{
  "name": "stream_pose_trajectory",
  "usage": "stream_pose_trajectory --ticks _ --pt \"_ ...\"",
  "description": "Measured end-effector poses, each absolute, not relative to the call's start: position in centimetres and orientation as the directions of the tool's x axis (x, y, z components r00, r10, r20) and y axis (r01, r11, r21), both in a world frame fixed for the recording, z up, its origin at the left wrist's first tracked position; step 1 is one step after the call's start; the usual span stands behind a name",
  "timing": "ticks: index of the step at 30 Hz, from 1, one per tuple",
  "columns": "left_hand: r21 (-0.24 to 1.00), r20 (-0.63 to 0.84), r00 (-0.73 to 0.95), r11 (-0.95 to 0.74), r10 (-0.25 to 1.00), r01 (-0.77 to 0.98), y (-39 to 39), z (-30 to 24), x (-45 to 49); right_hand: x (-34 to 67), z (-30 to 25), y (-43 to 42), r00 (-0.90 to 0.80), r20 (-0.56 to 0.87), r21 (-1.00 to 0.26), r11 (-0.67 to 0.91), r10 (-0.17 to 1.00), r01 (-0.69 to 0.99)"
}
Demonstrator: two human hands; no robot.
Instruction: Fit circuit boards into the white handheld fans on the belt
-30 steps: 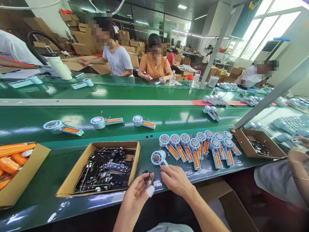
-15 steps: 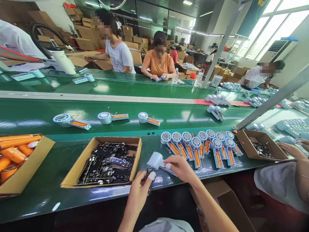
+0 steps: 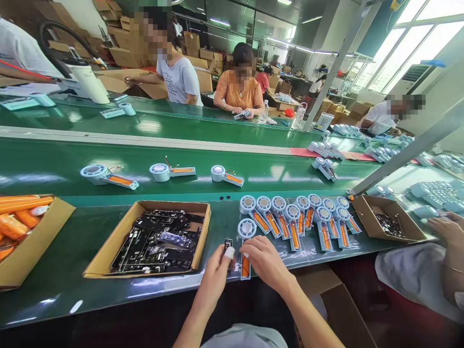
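My left hand [image 3: 216,275] pinches a small black circuit board [image 3: 228,245], its thumb tip wrapped in white tape. My right hand [image 3: 266,261] rests closed on the handle of a pale blue fan unit [image 3: 246,229] that lies flat on the green bench with its round head up and an orange battery [image 3: 245,265] in the handle. The board sits just left of that handle. A cardboard box of black circuit boards [image 3: 152,241] lies to the left of my hands.
Several fan units [image 3: 300,216] lie in a row to the right. Three more [image 3: 159,171] ride on the green conveyor. An orange-battery box [image 3: 21,232] is far left, a small parts box [image 3: 389,220] right. A neighbour's hand [image 3: 447,229] and workers opposite.
My right hand has turned the fan unit from its side to lying flat, head up. My left hand has brought the black board up beside its handle.
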State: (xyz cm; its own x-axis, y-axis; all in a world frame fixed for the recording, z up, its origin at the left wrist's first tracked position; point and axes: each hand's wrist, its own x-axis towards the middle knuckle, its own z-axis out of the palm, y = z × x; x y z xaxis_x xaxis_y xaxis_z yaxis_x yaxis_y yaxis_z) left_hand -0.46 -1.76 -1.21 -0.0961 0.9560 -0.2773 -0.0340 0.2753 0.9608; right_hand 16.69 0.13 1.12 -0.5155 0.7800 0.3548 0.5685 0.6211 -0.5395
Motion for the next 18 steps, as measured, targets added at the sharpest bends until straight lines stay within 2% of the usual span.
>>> stream_pose_trajectory --ticks 4,7,13,18 --pt "0.963 -0.264 -0.128 0.269 0.956 0.024 -1.9 -1.7 -0.4 16.3 0.4 0.5 -0.364 0.298 -0.726 0.457 0.883 0.514" --pt "0.969 -0.232 -0.113 0.239 0.966 0.057 -1.5 -1.3 -0.2 16.4 0.2 0.6 -0.319 0.278 -0.783 0.406 0.906 0.472" --pt "0.98 -0.176 -0.007 0.175 0.984 0.094 -0.2 -0.2 0.3 16.2 0.6 0.4 -0.382 0.329 -0.688 0.497 0.863 0.529" --pt "0.974 -0.213 -0.017 0.214 0.977 0.076 0.1 -0.5 0.3 15.6 0.1 0.2 -0.355 0.372 -0.625 0.514 0.858 0.588"
